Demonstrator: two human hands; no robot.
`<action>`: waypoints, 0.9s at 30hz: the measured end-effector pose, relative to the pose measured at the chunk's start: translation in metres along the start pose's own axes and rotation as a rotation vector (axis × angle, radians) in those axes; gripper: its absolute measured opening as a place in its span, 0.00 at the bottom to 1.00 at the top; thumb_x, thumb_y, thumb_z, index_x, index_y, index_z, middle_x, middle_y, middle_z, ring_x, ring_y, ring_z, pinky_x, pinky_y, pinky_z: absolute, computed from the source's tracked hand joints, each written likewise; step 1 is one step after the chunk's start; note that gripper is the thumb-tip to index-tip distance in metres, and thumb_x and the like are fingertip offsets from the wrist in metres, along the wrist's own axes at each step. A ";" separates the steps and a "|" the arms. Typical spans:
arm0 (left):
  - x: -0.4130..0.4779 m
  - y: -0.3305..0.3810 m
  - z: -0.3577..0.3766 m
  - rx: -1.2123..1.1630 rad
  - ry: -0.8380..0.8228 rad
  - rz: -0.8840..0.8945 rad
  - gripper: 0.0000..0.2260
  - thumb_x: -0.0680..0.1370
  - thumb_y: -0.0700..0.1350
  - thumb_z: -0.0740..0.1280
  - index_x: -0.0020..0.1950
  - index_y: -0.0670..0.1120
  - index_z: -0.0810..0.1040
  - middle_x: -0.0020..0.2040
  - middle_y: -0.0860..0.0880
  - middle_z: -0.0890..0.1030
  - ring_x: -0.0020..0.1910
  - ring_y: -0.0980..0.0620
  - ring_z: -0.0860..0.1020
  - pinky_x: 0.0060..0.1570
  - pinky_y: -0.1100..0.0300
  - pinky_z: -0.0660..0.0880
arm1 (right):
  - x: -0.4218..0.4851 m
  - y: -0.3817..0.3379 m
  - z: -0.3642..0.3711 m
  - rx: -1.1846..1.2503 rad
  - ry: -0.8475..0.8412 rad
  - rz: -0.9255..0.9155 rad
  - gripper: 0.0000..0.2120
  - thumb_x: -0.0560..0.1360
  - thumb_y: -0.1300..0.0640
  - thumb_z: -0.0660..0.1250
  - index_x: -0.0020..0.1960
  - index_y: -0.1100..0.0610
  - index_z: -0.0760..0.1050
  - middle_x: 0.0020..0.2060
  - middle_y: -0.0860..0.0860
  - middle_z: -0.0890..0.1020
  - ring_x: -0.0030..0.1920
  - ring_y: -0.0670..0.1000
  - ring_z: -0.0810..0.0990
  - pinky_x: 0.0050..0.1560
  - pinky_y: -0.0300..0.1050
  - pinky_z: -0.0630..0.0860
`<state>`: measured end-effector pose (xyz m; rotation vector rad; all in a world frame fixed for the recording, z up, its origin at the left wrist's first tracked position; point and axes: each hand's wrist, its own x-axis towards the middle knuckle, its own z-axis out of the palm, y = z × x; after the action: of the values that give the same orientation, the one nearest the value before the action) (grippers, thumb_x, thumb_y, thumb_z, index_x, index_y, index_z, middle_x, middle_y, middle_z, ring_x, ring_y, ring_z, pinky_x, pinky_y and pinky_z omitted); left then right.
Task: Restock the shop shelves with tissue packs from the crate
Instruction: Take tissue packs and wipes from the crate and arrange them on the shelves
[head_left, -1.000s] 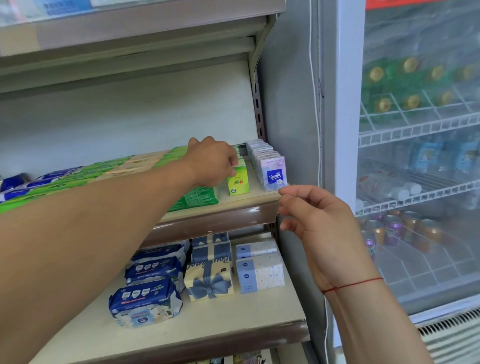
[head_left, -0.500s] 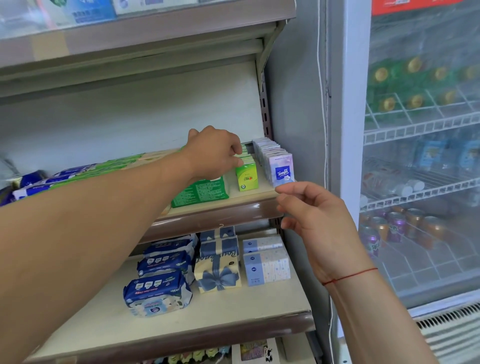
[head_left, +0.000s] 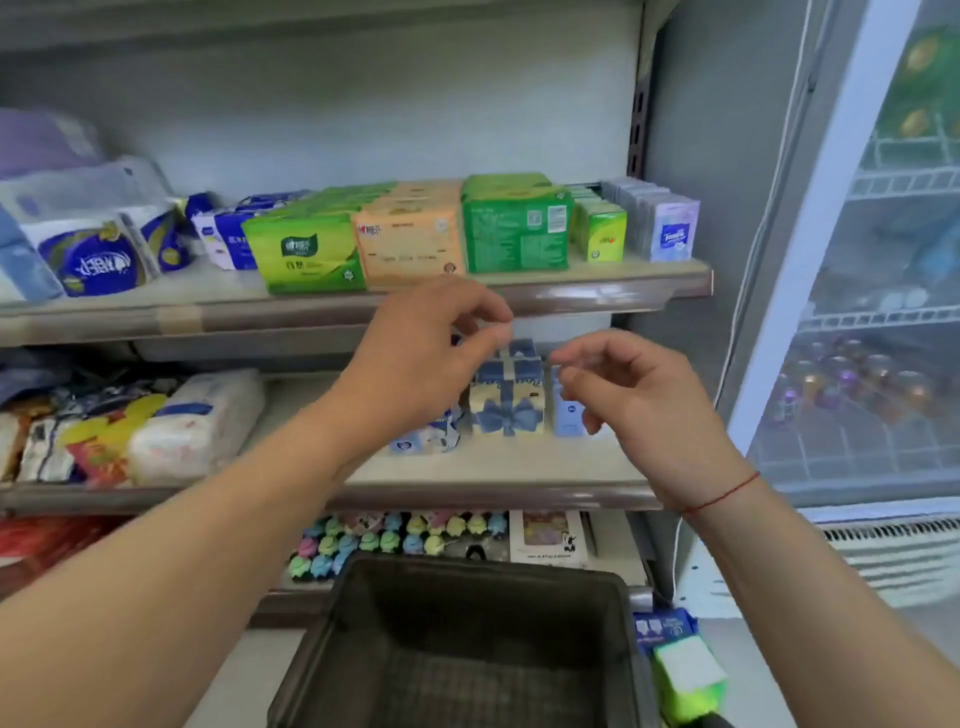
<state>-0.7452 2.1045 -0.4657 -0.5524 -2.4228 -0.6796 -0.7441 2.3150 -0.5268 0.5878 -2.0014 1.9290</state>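
Only one cam here, wide-angle, worn on the person's head, pointing forward and a bit down. It sits close: shelves just beyond the left hand and right hand, crate just below them.

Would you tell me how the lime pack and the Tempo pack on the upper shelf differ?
Colour: the lime pack is yellow-green; the Tempo pack is pale lilac. Print: the Tempo pack bears a blue logo panel; the lime pack only small marks, unreadable. Place: the Tempo pack stands at the right end of the shelf, the lime pack just left of it. Both are small, upright and front a row running back.
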 end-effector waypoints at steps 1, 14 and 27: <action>-0.021 -0.008 0.002 -0.018 0.005 -0.026 0.03 0.79 0.50 0.72 0.52 0.54 0.83 0.46 0.60 0.81 0.46 0.62 0.78 0.46 0.69 0.70 | -0.009 0.008 0.012 -0.053 -0.051 0.023 0.07 0.77 0.68 0.70 0.49 0.59 0.84 0.37 0.53 0.82 0.32 0.47 0.76 0.32 0.43 0.75; -0.271 -0.121 0.160 -0.232 -0.372 -0.555 0.09 0.78 0.48 0.73 0.57 0.52 0.83 0.52 0.53 0.84 0.50 0.56 0.81 0.59 0.59 0.77 | -0.143 0.191 0.074 -0.640 -0.482 0.702 0.08 0.76 0.62 0.67 0.47 0.53 0.85 0.44 0.51 0.85 0.44 0.51 0.82 0.40 0.46 0.84; -0.361 -0.182 0.284 -0.231 -0.787 -0.658 0.17 0.76 0.53 0.74 0.64 0.52 0.79 0.59 0.49 0.82 0.55 0.49 0.81 0.60 0.50 0.78 | -0.225 0.344 0.100 -1.189 -1.054 0.858 0.13 0.75 0.60 0.67 0.58 0.55 0.83 0.56 0.54 0.85 0.61 0.57 0.81 0.59 0.42 0.74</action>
<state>-0.6780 2.0412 -0.9507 -0.0741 -3.3378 -1.1900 -0.7085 2.2396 -0.9414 0.4078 -3.8801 0.0752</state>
